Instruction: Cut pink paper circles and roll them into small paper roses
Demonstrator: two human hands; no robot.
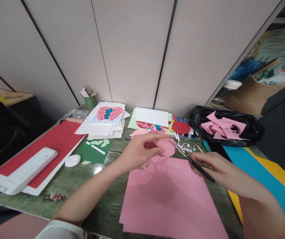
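My left hand [142, 148] pinches a round piece of pink paper [166, 148] by its left side, above the table's middle. In my right hand [208, 164] is a pair of scissors [197, 165] with black handles; its blades reach the right edge of the pink piece. Whether the blades are apart I cannot tell. Beneath both hands lie large sheets of pink paper [169, 199], with a narrow curled pink strip on their far edge. Another pink paper round [139, 132] shows partly behind my left hand.
A black plastic bag [255, 131] holds pink paper scraps [223, 126]. Left are a white elongated device [30, 169] on red paper [58, 142], a white oval object [73, 160] and green paper [100, 156]. Behind lies a flower-covered card [109, 113]; blue paper [264, 179] lies right.
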